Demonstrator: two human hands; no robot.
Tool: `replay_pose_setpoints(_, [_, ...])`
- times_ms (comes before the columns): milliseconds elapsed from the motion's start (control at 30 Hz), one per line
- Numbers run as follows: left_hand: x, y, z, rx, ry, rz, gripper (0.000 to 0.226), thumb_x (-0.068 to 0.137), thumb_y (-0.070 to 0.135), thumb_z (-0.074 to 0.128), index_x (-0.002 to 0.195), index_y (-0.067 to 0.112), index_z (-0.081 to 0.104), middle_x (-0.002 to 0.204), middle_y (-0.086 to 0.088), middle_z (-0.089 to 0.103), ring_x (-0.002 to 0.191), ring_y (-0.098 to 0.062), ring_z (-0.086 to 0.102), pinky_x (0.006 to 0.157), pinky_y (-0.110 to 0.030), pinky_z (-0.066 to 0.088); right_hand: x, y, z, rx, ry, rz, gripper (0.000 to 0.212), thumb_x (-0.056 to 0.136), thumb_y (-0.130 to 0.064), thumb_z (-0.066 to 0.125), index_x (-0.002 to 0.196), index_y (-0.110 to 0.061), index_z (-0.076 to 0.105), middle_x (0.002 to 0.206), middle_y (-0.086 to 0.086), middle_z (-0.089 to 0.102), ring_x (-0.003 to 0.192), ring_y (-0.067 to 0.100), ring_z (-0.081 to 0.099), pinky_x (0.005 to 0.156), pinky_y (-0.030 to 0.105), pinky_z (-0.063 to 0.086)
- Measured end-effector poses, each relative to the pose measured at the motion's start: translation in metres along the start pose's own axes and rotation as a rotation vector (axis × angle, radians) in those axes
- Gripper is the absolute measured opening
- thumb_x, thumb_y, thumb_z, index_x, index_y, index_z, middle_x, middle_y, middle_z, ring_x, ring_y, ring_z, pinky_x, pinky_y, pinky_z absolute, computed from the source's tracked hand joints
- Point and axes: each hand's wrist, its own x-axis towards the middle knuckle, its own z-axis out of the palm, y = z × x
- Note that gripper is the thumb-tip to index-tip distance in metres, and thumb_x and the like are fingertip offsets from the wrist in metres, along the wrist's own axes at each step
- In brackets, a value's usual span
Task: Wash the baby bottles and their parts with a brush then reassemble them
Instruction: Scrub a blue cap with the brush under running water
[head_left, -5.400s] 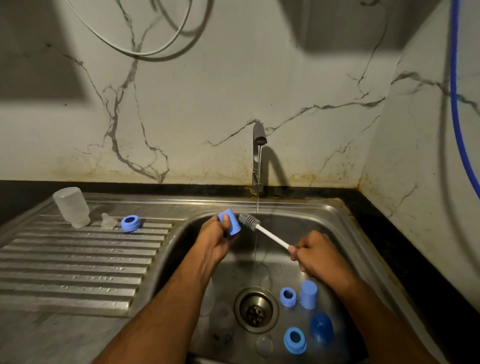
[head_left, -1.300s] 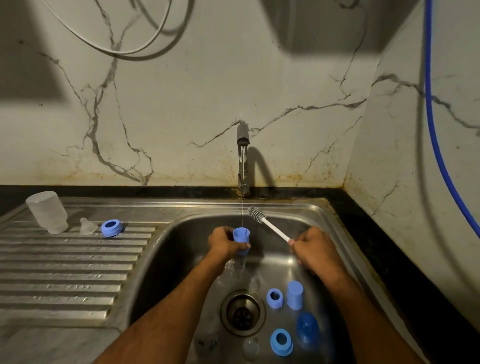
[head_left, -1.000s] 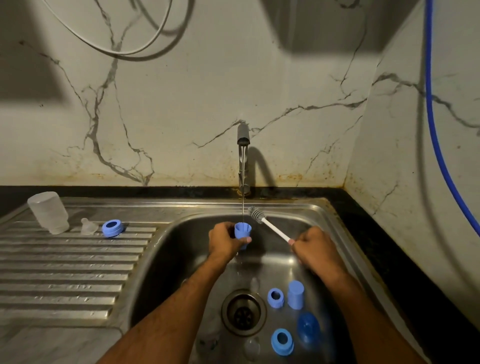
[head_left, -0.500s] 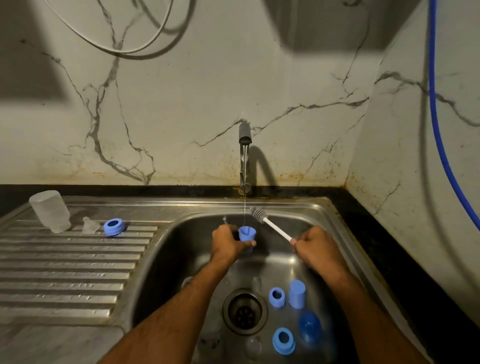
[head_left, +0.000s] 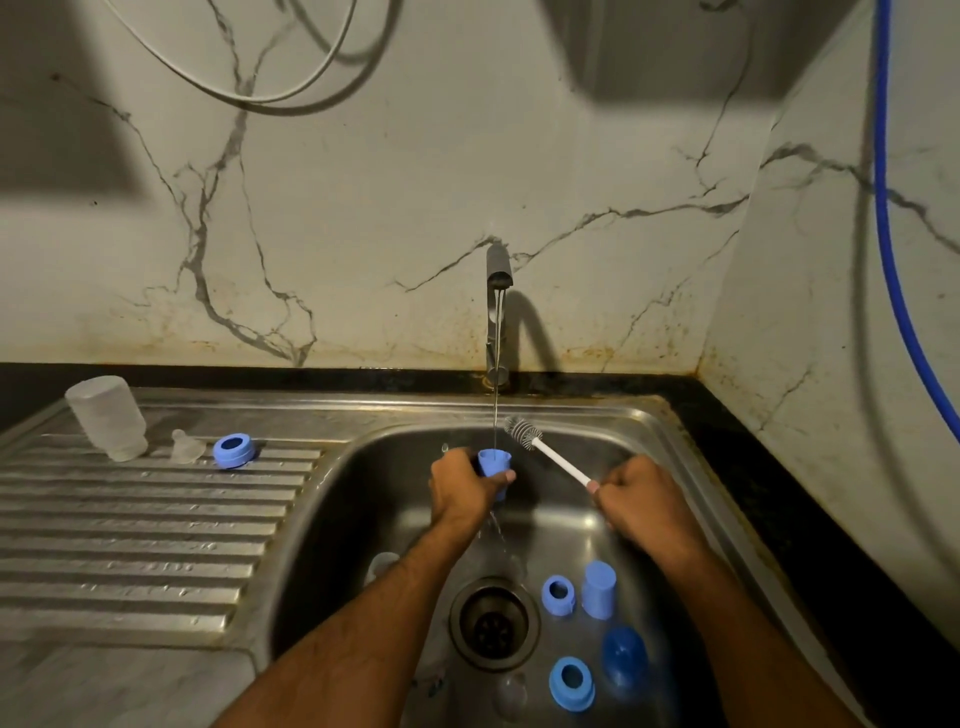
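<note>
Left hand (head_left: 462, 488) fingers curled round blue cap (head_left: 494, 464) under tap stream, mid-sink; right hand (head_left: 641, 501) fingers gripping brush (head_left: 545, 451), bristles just right of cap, near far sink wall (head_left: 415, 441).

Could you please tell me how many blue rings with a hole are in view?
3: one ring on the drainboard, one beside the drain, one at the basin's near edge. Others may be hidden under the arms.

The left hand (head_left: 464, 487) hides the lower blue cap (head_left: 494, 464); clear parts (head_left: 510, 695) by the drain (head_left: 493, 623) are indistinct.
</note>
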Motion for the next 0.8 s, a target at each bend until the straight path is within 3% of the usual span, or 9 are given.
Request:
replay_pose_setpoints(200, [-0.002, -0.003, -0.009, -0.082, -0.037, -0.029, 0.042, 0.08, 0.03, 0.08, 0.115, 0.012, 0.066, 0.105, -0.004, 0.07, 0.095, -0.017, 0.067, 0.085, -0.039, 0.059, -0.003, -0.002, 0.002, -0.046, -0.025, 0.009, 0.026, 0.093, -0.031, 0.068, 0.07, -0.018, 0.063, 0.07, 0.002, 0.065, 0.075, 0.02, 0.064, 0.078, 0.03, 0.05])
replay_pose_setpoints(300, [-0.004, -0.002, -0.017, -0.101, -0.011, -0.06, 0.042, 0.084, 0.026, 0.077, 0.12, 0.011, 0.063, 0.11, -0.005, 0.067, 0.099, -0.017, 0.065, 0.088, -0.037, 0.058, -0.01, -0.008, 0.001, -0.106, -0.043, -0.011, 0.019, 0.093, -0.03, 0.066, 0.08, -0.016, 0.069, 0.073, 0.001, 0.066, 0.073, 0.015, 0.064, 0.075, 0.03, 0.053])
replay_pose_setpoints(400, [-0.004, -0.003, -0.025, -0.107, 0.041, -0.068, 0.044, 0.078, 0.027, 0.083, 0.116, 0.011, 0.068, 0.106, -0.006, 0.071, 0.095, -0.018, 0.066, 0.086, -0.04, 0.059, -0.019, -0.012, 0.001, -0.168, -0.045, -0.035, 0.017, 0.092, -0.028, 0.066, 0.081, -0.016, 0.069, 0.068, -0.004, 0.061, 0.066, 0.009, 0.059, 0.063, 0.025, 0.049])
replay_pose_setpoints(533, [-0.004, 0.0, -0.037, -0.058, 0.085, -0.088, 0.051, 0.069, 0.028, 0.09, 0.112, 0.012, 0.069, 0.108, -0.005, 0.069, 0.096, -0.015, 0.063, 0.088, -0.031, 0.055, -0.03, -0.018, 0.0, -0.236, -0.052, -0.058, 0.018, 0.094, -0.03, 0.064, 0.084, -0.015, 0.068, 0.067, -0.007, 0.055, 0.063, 0.007, 0.054, 0.061, 0.023, 0.045])
replay_pose_setpoints(600, [-0.005, 0.005, -0.045, -0.08, 0.098, -0.114, 0.048, 0.065, 0.024, 0.092, 0.105, 0.015, 0.066, 0.107, -0.004, 0.067, 0.096, -0.014, 0.062, 0.085, -0.028, 0.055, -0.035, -0.023, 0.001, -0.26, -0.069, -0.069, 0.018, 0.096, -0.03, 0.061, 0.084, -0.017, 0.063, 0.071, -0.006, 0.058, 0.062, 0.004, 0.053, 0.054, 0.018, 0.037])
replay_pose_setpoints(800, [-0.013, 0.017, -0.083, -0.068, 0.116, -0.068, 0.044, 0.069, 0.018, 0.088, 0.099, 0.024, 0.056, 0.099, 0.006, 0.059, 0.098, -0.013, 0.06, 0.071, -0.016, 0.044, -0.046, -0.049, 0.007, -0.302, -0.058, -0.122, 0.019, 0.095, -0.033, 0.059, 0.08, -0.021, 0.057, 0.074, -0.004, 0.06, 0.065, 0.008, 0.058, 0.053, 0.02, 0.039])
